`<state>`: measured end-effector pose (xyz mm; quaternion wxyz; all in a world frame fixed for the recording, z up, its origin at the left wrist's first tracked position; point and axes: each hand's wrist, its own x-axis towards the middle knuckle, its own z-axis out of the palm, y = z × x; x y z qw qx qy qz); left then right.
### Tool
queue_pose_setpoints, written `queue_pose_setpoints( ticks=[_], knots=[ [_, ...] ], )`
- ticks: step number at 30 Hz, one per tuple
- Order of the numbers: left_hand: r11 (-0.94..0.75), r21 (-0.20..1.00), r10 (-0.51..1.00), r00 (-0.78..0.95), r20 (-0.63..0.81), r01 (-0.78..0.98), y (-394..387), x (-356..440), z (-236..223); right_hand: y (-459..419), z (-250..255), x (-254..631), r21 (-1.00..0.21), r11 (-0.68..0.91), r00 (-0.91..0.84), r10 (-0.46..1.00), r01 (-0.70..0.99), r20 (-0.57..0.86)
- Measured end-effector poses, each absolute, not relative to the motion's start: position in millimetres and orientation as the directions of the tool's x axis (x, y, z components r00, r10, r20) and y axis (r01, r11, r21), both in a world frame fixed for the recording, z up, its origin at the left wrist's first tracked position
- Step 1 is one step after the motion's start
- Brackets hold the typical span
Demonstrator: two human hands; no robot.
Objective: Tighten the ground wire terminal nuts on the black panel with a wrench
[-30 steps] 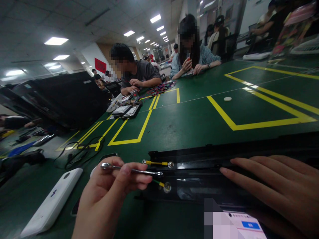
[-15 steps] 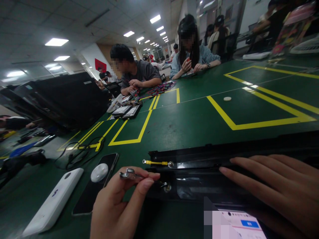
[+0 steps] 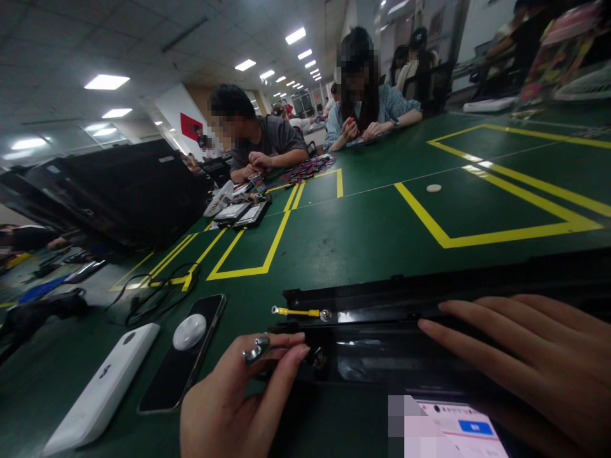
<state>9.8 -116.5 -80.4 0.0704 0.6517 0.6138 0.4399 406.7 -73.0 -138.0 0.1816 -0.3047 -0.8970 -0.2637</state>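
Observation:
My left hand (image 3: 238, 397) pinches a small metal wrench (image 3: 258, 349) between thumb and fingers, its far end at a screw (image 3: 316, 358) on the left end of a long black panel (image 3: 382, 331). A short yellow wire (image 3: 296, 312) with ring terminals lies fastened on the panel just above. My right hand (image 3: 525, 362) lies flat on the panel further right, fingers stretched out and pointing left, holding nothing. A lit phone screen (image 3: 465, 432) shows below my right hand.
A black phone (image 3: 167, 375) with a white round grip (image 3: 189, 331) and a white box (image 3: 95, 388) lie at left on the green table (image 3: 363, 235) with yellow tape lines. Black cables (image 3: 147, 296) lie beyond. Two people work across the table; large black panels lean at left.
My left hand has moved right and lower with the wrench, bringing its end from above the panel's edge down to the lower screw. My right hand has stayed flat on the panel.

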Motion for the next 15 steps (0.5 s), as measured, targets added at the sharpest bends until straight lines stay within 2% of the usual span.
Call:
queue_pose_setpoints(
  ticks=[8, 15],
  knots=[
    [-0.252, 0.633, 0.853, -0.142, 0.503, 0.732, -112.5, 11.9, -82.1, -74.5, -138.8, 406.3, 0.375, 0.674, -0.754, 0.444, 0.637, 0.484],
    [-0.238, 0.704, 0.883, -0.153, 0.444, 0.669, -111.4, 10.4, -78.2, -73.0, -138.7, 405.4, 0.351, 0.677, -0.743, 0.455, 0.647, 0.491]
  ],
)
